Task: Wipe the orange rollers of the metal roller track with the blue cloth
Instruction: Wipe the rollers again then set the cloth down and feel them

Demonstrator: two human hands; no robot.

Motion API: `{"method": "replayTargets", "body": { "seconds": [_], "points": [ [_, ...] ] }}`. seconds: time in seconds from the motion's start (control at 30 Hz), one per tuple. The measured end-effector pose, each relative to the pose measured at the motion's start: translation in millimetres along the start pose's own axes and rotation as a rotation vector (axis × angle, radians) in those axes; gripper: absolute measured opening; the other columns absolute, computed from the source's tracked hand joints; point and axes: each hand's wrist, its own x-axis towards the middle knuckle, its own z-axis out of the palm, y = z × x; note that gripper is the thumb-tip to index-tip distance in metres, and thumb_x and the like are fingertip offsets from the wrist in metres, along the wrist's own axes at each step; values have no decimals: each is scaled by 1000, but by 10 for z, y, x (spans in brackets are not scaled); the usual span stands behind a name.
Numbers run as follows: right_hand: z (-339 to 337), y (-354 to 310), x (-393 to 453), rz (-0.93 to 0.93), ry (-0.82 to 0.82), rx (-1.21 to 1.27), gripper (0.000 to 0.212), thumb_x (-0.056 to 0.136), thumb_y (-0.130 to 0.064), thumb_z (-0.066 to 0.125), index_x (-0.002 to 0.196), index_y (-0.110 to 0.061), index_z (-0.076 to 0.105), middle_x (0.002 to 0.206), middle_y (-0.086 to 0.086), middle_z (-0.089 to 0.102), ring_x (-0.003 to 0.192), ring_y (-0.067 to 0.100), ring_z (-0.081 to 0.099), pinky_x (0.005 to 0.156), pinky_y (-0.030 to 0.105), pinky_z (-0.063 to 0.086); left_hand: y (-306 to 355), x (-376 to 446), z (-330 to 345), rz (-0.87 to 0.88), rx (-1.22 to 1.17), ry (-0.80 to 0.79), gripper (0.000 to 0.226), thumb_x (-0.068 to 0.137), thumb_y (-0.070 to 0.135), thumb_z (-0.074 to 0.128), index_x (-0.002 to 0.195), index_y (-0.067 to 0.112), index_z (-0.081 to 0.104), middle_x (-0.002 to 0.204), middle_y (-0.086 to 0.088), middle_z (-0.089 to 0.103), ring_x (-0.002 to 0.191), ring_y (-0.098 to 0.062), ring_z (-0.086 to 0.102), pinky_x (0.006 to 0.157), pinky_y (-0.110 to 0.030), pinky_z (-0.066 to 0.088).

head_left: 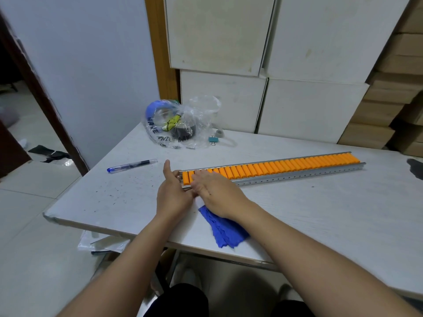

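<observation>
Metal roller track (297, 173) lies flat on white table (103, 197), running from the hands away to the right & slightly back. Orange rollers (286, 167) packed side by side along its whole length. Left hand (172, 193) grips the near left end of the track, thumb up and out, fingers curled round the end of the rail. Right hand (216, 189) just beside it, touching the left hand at the thumb side, palm down, fingers pressed flat over the first few rollers at that end. Blue cloth (225, 227) trails out from under the right palm & wrist toward the body, bunched, loose end lying on the table near the front edge; a pale bit shows at the heel of the hand, can't tell what. Whether cloth reaches under the fingertips onto the rollers: hidden, can't tell. Blue pen (131, 166) lies on the table left of the left hand, apart from it. Clear plastic bag (180, 125) w/ printed letters & mixed items inside sits beyond the hands, far side of table. Small teal binder clip (213, 139) just right of the bag. White boxes (263, 65) stacked behind the table; brown cartons (398, 88) stacked far right of the right hand.
</observation>
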Motion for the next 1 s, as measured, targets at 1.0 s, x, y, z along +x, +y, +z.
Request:
{"method": "replayTargets", "body": {
  "seconds": [1.0],
  "points": [
    [-1324,2645,-1044,779,330,-170,60,98,-47,16,128,-8,50,138,18,47,130,33,39,104,44,31,-2,-32,10,-12,50,-21,89,82,21,70,148,18,10,142,-1,48,124,-27,49,95,-42,37]
  ]
}}
